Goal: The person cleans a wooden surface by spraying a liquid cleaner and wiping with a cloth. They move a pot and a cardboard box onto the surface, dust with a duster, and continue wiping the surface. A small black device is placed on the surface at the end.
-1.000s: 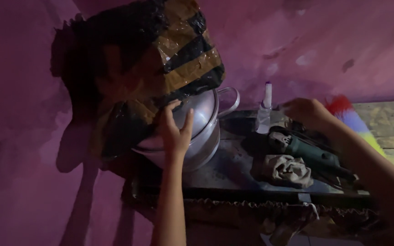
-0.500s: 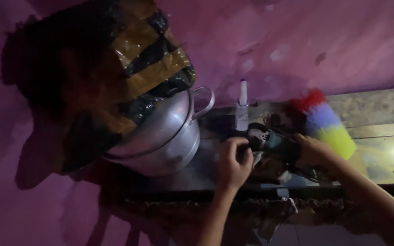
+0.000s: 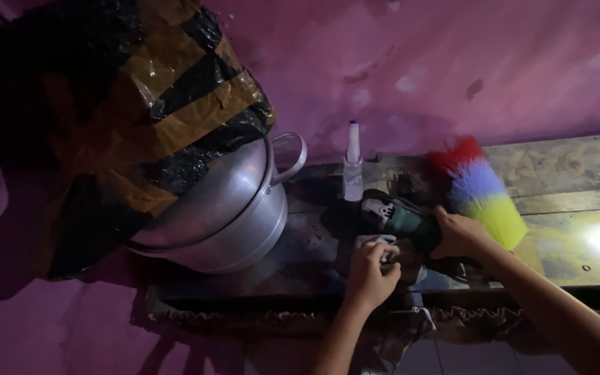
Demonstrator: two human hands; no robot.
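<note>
A dark green angle grinder (image 3: 398,214) lies on a dim wooden shelf (image 3: 564,173) against a pink wall. My right hand (image 3: 457,233) is closed around the grinder's body from the right. My left hand (image 3: 372,269) is just in front of the grinder's head, fingers curled on a pale crumpled rag (image 3: 382,243). A feather duster (image 3: 479,189) with red, purple and yellow bristles lies right behind my right hand.
A large aluminium pot (image 3: 234,212) with a lid and side handle sits tilted at the left, under a black and yellow striped plastic bag (image 3: 175,111). A small clear bottle (image 3: 353,173) stands by the wall. A frayed cloth hangs along the shelf's front edge (image 3: 258,316).
My left hand left the pot lid, crossed to the grinder and closed on the rag. My right hand came down from the bottle onto the grinder's body. The view shifted right.
</note>
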